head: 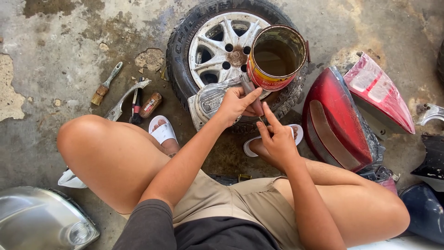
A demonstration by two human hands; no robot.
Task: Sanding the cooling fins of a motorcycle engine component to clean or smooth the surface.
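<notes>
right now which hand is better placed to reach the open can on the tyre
Left, probably. The left hand grips a dark tool right below the open can; the right hand sits lower, further from it.

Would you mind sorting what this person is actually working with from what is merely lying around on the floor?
In hand:
left hand grips a dark tool handle
right hand pinches near its tip
grey cover plate
open tin can
wheel beneath

Lying about:
paintbrush
metal bracket
red tail lights
headlamp
</notes>
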